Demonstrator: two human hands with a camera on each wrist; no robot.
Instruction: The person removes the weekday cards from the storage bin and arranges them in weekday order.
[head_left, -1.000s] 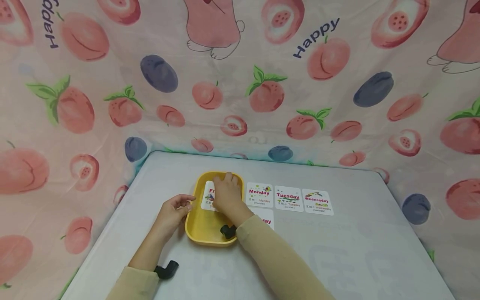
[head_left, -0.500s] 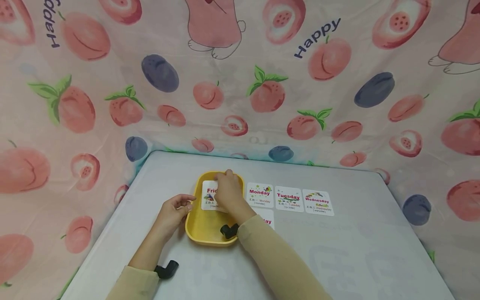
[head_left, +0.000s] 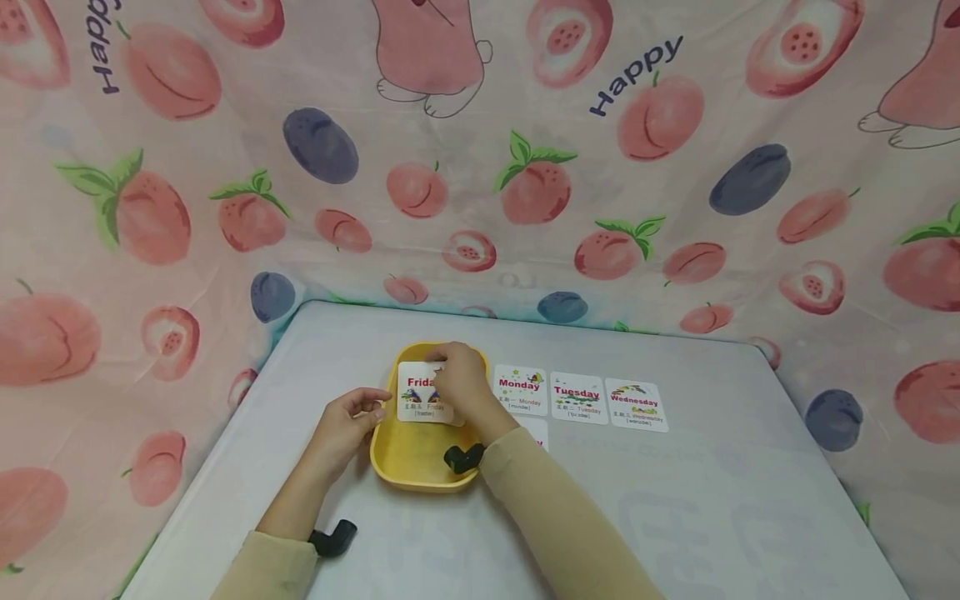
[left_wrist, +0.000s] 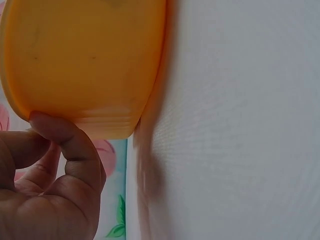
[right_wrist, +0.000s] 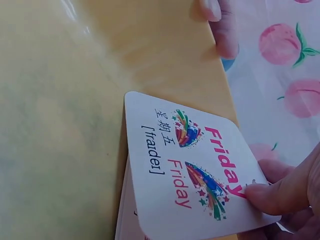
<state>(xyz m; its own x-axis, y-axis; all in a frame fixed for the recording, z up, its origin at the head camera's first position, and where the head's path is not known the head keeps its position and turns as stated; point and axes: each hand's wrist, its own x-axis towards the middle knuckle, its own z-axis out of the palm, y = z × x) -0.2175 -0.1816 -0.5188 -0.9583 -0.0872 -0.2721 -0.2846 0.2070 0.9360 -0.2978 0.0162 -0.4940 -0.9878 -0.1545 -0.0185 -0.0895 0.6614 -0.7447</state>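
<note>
My right hand (head_left: 461,383) pinches the corner of a white Friday card (right_wrist: 195,175) between thumb and fingers, over the far part of a yellow tray (head_left: 420,458). The card's printed face shows, with pink lettering and colourful bursts. Beneath it in the right wrist view, the edge of another white card (right_wrist: 130,210) peeks out inside the tray. My left hand (head_left: 345,429) holds the tray's left rim with its fingertips; the left wrist view shows thumb and finger (left_wrist: 75,150) at the rim.
To the tray's right lie a Monday card (head_left: 519,400), a Tuesday card (head_left: 578,404) and a Wednesday card (head_left: 636,408) in a row. Below Monday, another card (head_left: 537,432) is mostly hidden by the right sleeve. A fruit-print cloth (head_left: 480,167) hangs behind the white table (head_left: 712,500).
The Friday card has shifted left and now shows more of its face. My right hand turned slightly, its fingertips staying at the card's right side. The left hand stays on the rim.
</note>
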